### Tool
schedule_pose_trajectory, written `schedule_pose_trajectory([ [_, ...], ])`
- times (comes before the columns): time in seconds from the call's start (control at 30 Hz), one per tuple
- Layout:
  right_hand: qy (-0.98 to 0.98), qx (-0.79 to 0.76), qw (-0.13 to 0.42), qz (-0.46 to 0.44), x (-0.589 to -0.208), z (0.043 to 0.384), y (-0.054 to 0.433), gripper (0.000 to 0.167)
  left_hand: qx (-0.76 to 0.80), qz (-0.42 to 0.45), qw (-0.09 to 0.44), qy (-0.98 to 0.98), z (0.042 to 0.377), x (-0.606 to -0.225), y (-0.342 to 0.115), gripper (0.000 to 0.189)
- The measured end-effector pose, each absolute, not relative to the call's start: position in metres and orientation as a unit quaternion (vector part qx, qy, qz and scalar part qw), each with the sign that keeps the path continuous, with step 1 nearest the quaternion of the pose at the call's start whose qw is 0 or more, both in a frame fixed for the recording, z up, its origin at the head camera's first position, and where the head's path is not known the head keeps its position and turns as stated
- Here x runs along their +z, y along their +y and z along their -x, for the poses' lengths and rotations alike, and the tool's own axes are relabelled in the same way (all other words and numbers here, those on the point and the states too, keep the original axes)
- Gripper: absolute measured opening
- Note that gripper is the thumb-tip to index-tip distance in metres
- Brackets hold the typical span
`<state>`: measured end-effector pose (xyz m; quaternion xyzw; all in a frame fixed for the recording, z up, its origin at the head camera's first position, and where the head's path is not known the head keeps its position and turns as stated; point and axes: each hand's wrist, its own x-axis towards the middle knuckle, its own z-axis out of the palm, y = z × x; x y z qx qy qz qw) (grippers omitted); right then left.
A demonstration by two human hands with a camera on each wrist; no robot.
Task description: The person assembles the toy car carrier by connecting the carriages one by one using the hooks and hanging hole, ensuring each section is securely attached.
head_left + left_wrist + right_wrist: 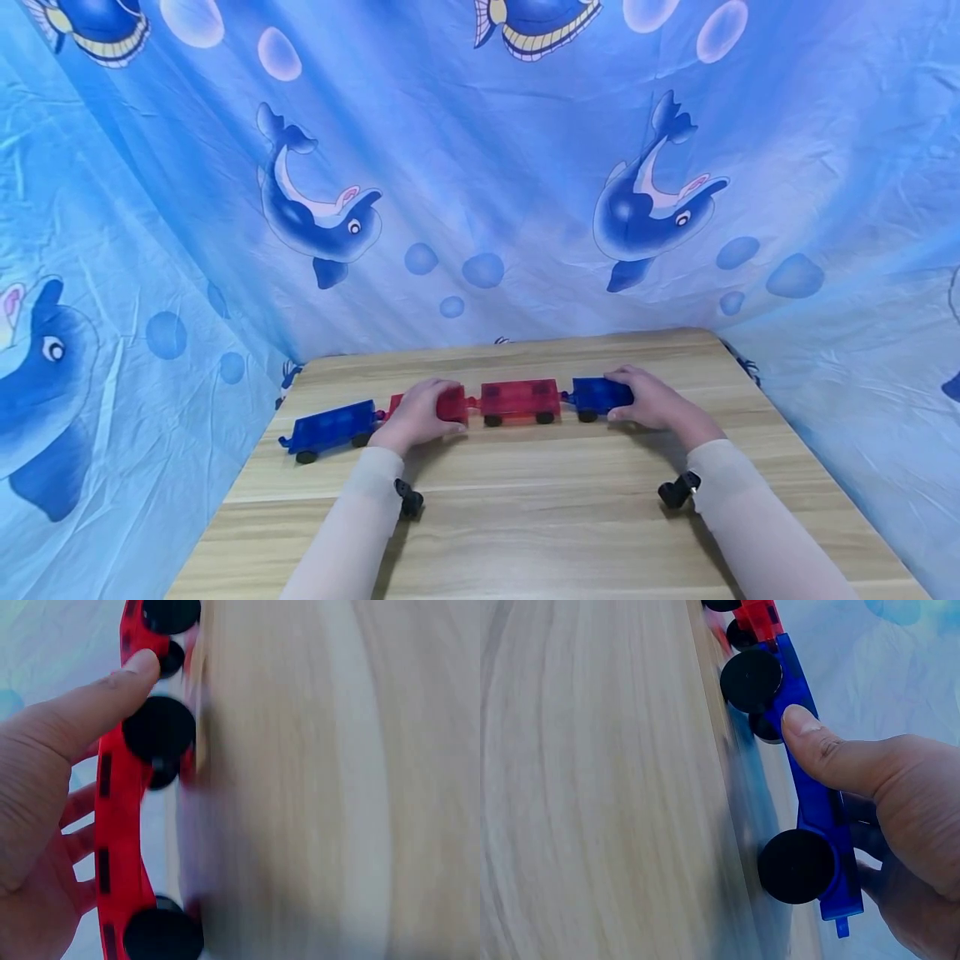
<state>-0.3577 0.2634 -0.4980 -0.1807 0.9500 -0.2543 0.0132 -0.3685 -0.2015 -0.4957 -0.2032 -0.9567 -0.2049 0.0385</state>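
A chain of blue and red toy train wagons with black wheels stretches across the table. My left hand (417, 414) grips the left red wagon (452, 406), thumb on the near side and fingers behind it in the left wrist view. Around the right blue wagon (592, 394) my right hand (651, 400) holds on, its thumb pressed to the side between two wheels. Between the hands stands the other red wagon (520, 398), hooked to both neighbours. The left blue wagon (333, 427) trails at an angle at the far left, its coupling meeting the red wagon beside my hand.
The wooden table (540, 508) runs beneath both arms. A blue curtain (480, 167) printed with dolphins and bubbles rises behind it and along both sides. Each wrist carries a small black camera mount.
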Motion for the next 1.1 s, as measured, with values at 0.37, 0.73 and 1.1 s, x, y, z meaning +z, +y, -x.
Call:
schedule_pose_trajectory([
  [0.37, 0.950, -0.262, 0.024, 0.170, -0.496, 0.360, 0.283, 0.084, -0.219, 0.183, 0.049, -0.957, 0.368, -0.496, -0.219, 0.077],
  [0.73, 0.949, -0.271, 0.032, 0.157, -0.495, 0.359, 0.298, 0.086, -0.277, 0.184, 0.029, -0.943, 0.368, -0.501, -0.222, 0.066],
  [1.1, 0.952, -0.263, 0.034, 0.155, -0.493, 0.357, 0.299, 0.086, -0.280, 0.181, 0.018, -0.943, 0.369, -0.501, -0.220, 0.067],
])
